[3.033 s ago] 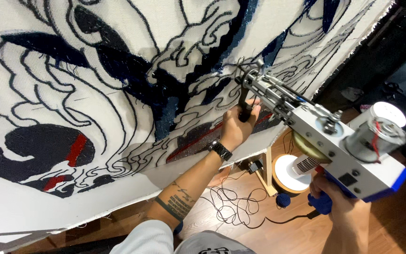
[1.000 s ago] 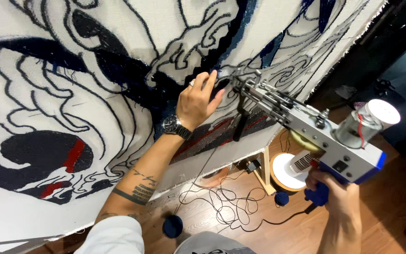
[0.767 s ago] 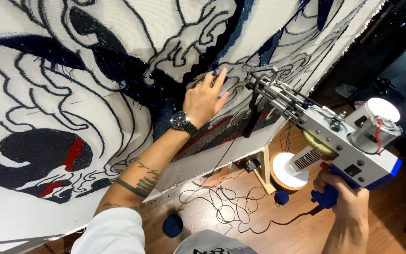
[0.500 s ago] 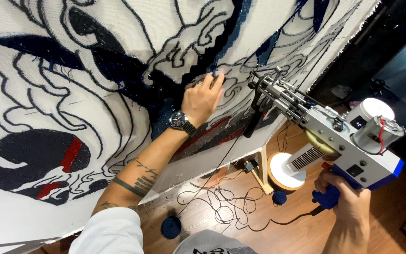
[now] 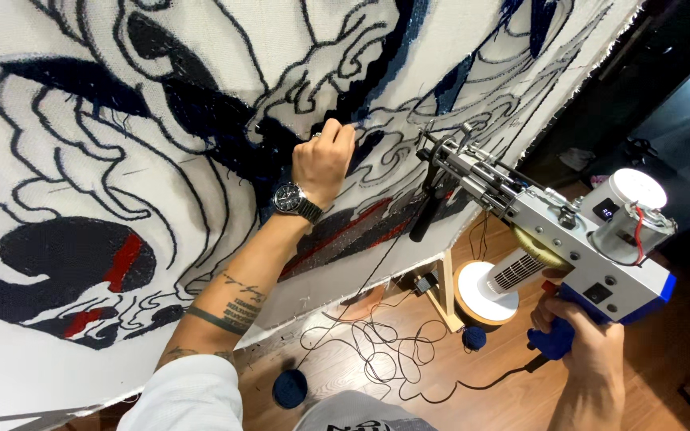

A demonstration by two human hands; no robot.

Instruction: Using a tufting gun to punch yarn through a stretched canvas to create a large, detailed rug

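A large white tufting cloth with dark blue, black and red swirling shapes stands stretched before me. My left hand, with a dark wristwatch on the wrist, rests against the cloth with its fingers curled at a dark blue patch. My right hand grips the blue handle of a white and metal tufting gun. The gun is held away from the cloth, its needle end pointing up and left, close to the right of my left hand. A black front grip hangs under the gun's barrel.
Dark yarn lies tangled on the wooden floor below the cloth. A dark blue yarn ball and a smaller one sit on the floor. A white round fan and a wooden frame leg stand at the cloth's lower right.
My left hand moved up from the gun's front grip to the cloth, then curled its spread fingers at the dark blue patch. The gun drew slightly back to the right.
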